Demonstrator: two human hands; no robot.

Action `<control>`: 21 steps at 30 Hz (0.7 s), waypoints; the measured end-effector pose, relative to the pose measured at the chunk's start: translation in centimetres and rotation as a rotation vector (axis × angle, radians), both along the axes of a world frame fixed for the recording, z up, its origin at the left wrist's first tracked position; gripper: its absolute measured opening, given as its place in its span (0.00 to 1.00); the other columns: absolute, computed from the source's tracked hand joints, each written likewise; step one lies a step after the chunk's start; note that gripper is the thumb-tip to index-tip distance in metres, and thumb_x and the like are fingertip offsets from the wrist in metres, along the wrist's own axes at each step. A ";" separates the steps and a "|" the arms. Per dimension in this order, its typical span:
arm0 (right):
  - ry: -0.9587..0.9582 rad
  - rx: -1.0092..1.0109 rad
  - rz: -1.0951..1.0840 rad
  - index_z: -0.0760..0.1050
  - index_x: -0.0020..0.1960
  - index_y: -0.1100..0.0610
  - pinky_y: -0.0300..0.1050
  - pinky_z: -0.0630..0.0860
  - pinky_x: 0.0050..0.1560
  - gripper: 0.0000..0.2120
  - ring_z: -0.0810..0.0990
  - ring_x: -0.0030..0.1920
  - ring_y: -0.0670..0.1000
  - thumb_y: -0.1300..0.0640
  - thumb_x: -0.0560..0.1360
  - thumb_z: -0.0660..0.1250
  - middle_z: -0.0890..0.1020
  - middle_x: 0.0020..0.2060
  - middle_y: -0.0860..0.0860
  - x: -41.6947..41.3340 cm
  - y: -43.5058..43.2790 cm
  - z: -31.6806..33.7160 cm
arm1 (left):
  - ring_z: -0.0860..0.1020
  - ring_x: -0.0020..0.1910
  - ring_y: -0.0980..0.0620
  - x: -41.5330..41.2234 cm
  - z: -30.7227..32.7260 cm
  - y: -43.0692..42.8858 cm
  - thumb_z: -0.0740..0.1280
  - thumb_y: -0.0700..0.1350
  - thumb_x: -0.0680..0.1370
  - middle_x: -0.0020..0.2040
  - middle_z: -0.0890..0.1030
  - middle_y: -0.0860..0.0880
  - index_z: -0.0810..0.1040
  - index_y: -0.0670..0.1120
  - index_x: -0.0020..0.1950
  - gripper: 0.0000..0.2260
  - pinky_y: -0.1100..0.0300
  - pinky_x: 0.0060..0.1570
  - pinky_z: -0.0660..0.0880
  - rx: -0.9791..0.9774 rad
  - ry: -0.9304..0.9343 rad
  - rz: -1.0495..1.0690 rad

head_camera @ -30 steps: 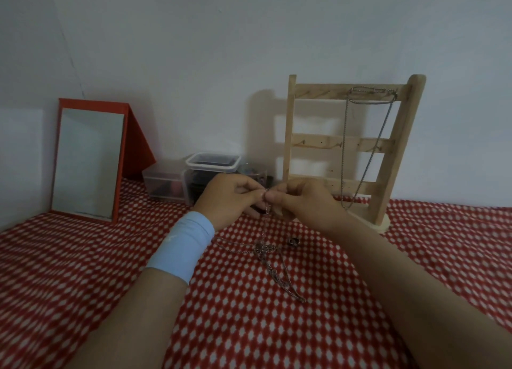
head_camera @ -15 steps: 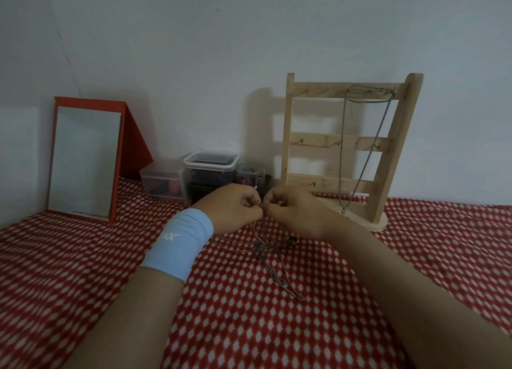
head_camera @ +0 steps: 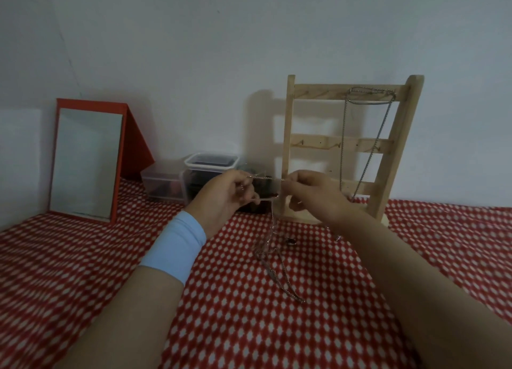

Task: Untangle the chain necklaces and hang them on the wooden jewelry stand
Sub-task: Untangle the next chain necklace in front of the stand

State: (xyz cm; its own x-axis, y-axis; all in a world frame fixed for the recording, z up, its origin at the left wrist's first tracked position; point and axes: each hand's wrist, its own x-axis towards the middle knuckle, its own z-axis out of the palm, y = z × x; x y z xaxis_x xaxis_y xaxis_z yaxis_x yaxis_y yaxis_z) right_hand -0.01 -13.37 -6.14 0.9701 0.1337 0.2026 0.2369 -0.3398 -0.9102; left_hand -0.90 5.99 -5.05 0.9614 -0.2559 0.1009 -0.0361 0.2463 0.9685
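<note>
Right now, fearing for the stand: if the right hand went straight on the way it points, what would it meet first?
Likely the left hand: the right hand points leftward at it along the chain. The stand looks farther back; depth unclear.

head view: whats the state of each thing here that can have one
left hand, pinching chain
right hand, pinching chain
chain, taut between hands, rest trails down tangled onto the cloth
stand, upright
necklace, hung from stand's top rail
mirror, propped, leaning back
box, lid seems on
</note>
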 end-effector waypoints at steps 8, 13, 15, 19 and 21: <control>0.218 0.429 0.090 0.73 0.44 0.61 0.51 0.81 0.45 0.12 0.79 0.36 0.54 0.57 0.83 0.57 0.76 0.32 0.54 -0.7 1.1 1.0 | 0.74 0.31 0.53 -0.2 0.0 0.1 0.58 0.34 0.80 0.21 0.67 0.53 0.70 0.45 0.28 0.20 0.54 0.56 0.73 -0.057 -0.159 0.065; 0.154 0.239 0.154 0.67 0.37 0.54 0.43 0.76 0.41 0.16 0.72 0.31 0.47 0.56 0.83 0.63 0.71 0.28 0.48 -0.9 0.5 1.0 | 0.63 0.23 0.56 -0.3 0.6 0.5 0.61 0.37 0.80 0.24 0.62 0.52 0.71 0.46 0.34 0.15 0.55 0.39 0.80 -0.209 -0.113 0.085; 0.091 0.096 0.067 0.66 0.34 0.53 0.38 0.77 0.37 0.18 0.76 0.29 0.44 0.61 0.80 0.68 0.75 0.27 0.47 -0.8 0.4 0.9 | 0.61 0.22 0.57 -0.3 0.8 0.5 0.64 0.38 0.79 0.25 0.64 0.53 0.73 0.47 0.38 0.10 0.63 0.24 0.67 -0.079 -0.172 0.193; -0.036 0.023 -0.166 0.69 0.33 0.56 0.31 0.74 0.29 0.17 0.77 0.27 0.41 0.62 0.79 0.69 0.78 0.28 0.51 -0.5 0.5 0.6 | 0.70 0.26 0.61 -0.2 1.3 1.2 0.70 0.42 0.76 0.28 0.74 0.56 0.77 0.47 0.40 0.05 0.70 0.28 0.68 0.511 -0.497 0.452; -0.108 -0.021 -0.291 0.69 0.35 0.56 0.30 0.69 0.24 0.15 0.73 0.25 0.42 0.62 0.78 0.69 0.76 0.30 0.53 -0.2 0.2 0.5 | 0.72 0.29 0.60 -0.1 1.3 1.8 0.72 0.45 0.74 0.30 0.74 0.55 0.78 0.50 0.40 0.04 0.67 0.34 0.70 0.781 -0.627 0.510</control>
